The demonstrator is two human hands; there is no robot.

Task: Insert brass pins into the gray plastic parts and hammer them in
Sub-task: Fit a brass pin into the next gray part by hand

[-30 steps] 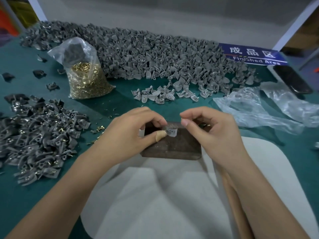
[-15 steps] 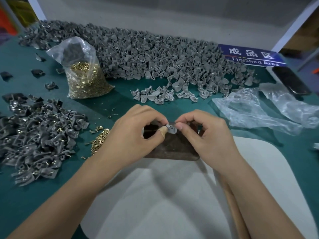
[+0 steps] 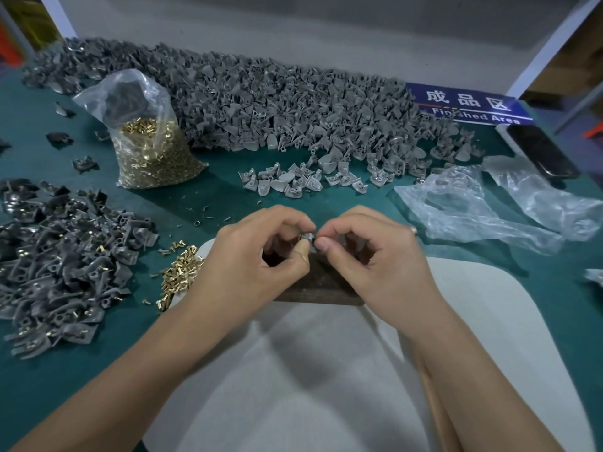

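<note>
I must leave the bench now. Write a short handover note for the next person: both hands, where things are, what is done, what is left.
Left hand and right hand together pinch one gray part above the dark block.
Loose brass pins lie left of the block; the pin bag stands behind them.
Parts with pins: pile at far left. Parts without pins: big heap at the back.
Whether a pin is in the held part cannot be told. Left: seat it, hammer it, continue with the heap.

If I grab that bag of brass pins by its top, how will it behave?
The bag of brass pins probably feels heavy for its size: it is well filled with metal. Its thin clear film looks floppy, so it may sag and could tear. Its open top might spill pins if tipped.
</note>
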